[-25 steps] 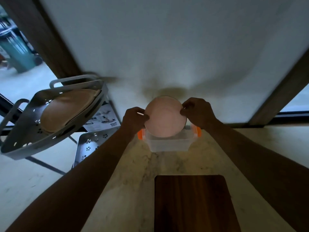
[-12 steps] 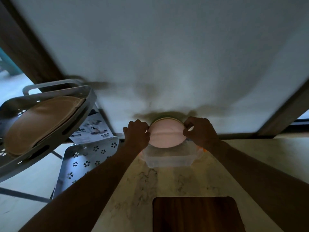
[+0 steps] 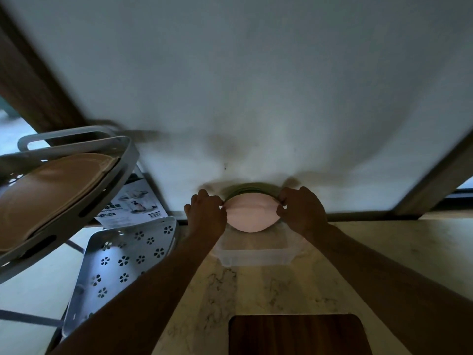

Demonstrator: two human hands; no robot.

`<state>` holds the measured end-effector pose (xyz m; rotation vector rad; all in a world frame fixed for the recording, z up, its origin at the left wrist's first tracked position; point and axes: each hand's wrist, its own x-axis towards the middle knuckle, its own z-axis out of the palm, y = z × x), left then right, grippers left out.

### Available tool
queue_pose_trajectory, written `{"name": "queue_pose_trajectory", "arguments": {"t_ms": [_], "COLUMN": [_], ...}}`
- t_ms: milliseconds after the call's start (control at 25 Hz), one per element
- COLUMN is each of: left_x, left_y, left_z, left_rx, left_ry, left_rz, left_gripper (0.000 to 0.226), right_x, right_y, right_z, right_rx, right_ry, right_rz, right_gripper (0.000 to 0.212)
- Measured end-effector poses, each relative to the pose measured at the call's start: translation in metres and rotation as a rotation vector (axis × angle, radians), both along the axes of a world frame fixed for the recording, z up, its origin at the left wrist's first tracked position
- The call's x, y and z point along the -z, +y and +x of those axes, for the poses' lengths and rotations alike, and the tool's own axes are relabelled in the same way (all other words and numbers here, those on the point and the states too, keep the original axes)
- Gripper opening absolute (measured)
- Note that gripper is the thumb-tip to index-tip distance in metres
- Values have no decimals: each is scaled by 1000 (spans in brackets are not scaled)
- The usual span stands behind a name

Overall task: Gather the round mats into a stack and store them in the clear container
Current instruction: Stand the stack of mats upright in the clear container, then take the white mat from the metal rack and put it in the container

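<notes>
A stack of round mats (image 3: 252, 213), pink in front with green edges showing behind, is bent between my two hands above the clear container (image 3: 256, 254). My left hand (image 3: 206, 213) pinches the stack's left edge and my right hand (image 3: 302, 210) pinches its right edge. The stack's lower part dips into the container's open top, close to the white wall. The container stands on the marble counter, and its inside is mostly hidden by the mats.
A dark wooden board (image 3: 297, 334) lies on the marble counter (image 3: 384, 252) near me. Left of the counter stands a grey tiered rack (image 3: 122, 260) with flower cut-outs; its upper tray (image 3: 76, 208) holds a tan mat. A printed box (image 3: 135, 203) lies behind it.
Both hands have lowered the stack toward the container and squeezed it, so the mats now curve. My view has tilted upward and the board sits lower in frame.
</notes>
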<state>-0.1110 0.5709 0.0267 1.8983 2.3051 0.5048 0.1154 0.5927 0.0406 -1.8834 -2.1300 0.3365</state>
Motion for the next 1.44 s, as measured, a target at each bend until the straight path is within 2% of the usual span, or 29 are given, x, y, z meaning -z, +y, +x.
{"name": "queue_pose_trajectory", "arguments": {"t_ms": [280, 480, 640, 760, 880, 1200, 1440], "left_x": [-2, -10, -27, -50, -76, -166, -230], "left_y": [7, -1, -18, -48, -83, -180, -249], "left_z": [2, 0, -1, -5, -19, -59, -101], "left_rx": [-39, -9, 33, 65, 62, 35, 77], "left_ry": [-54, -127, -213, -212, -193, -172, -160], "left_rz": [32, 23, 13, 31, 11, 17, 166], "left_gripper": [21, 22, 27, 30, 31, 30, 21], "right_x": [4, -6, -22, -48, -78, -162, -204], "right_y": [2, -7, -23, -40, -61, -139, -197], "right_z": [-4, -5, -7, -11, -23, -91, -149], "right_rx": [33, 68, -61, -182, -218, -301, -407], "right_ry": [-105, -7, 78, 147, 231, 327, 377], "right_rz": [63, 93, 43, -7, -53, -4, 2], "right_gripper": [28, 26, 33, 40, 37, 31, 31]}}
